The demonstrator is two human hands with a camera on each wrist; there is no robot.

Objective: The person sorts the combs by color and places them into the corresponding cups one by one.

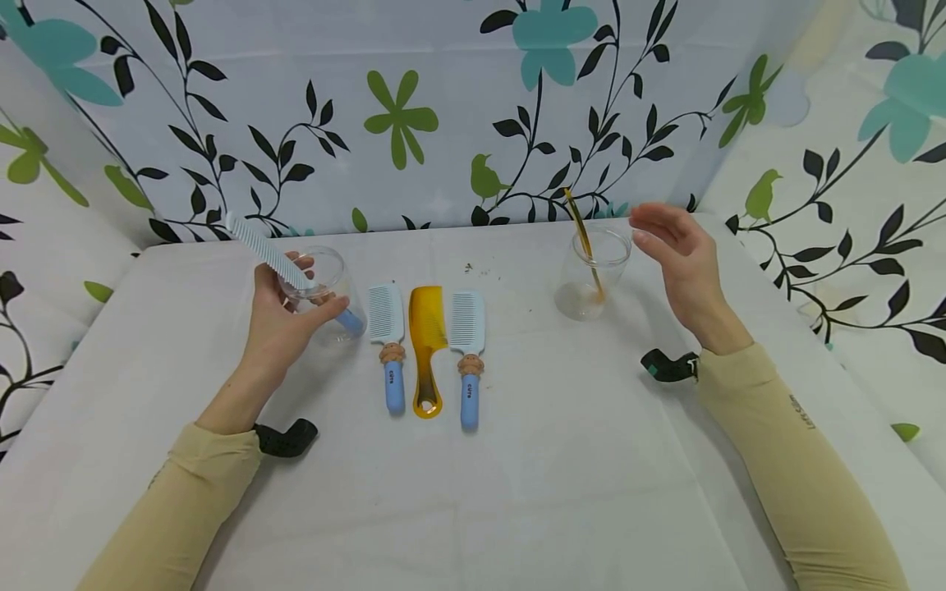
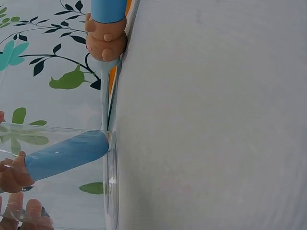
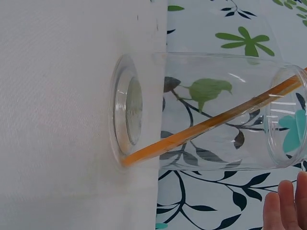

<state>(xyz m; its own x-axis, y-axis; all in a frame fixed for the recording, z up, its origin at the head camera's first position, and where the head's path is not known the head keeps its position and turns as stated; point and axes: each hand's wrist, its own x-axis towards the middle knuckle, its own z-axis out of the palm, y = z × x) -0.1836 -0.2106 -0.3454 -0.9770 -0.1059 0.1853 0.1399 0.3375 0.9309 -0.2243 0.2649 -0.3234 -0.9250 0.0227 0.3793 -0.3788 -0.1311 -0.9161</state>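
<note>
My left hand (image 1: 284,324) grips a clear jar (image 1: 353,287) near its rim, thumb in front and fingers behind. Inside leans a light-blue comb (image 1: 266,253), its toothed head poking out to the upper left and its blue handle (image 2: 67,155) down near the jar's base. My right hand (image 1: 683,271) is raised beside a second clear jar (image 1: 569,275), fingers loosely extended and holding nothing. An amber comb (image 3: 211,124) stands slanted in that jar, seen edge-on, its upper end above the rim.
Between the jars, three combs lie side by side on the white table (image 1: 458,509): a blue one (image 1: 394,386), an amber one (image 1: 424,353) and another blue one (image 1: 469,398). Behind the table hangs a leaf-patterned cloth (image 1: 436,189).
</note>
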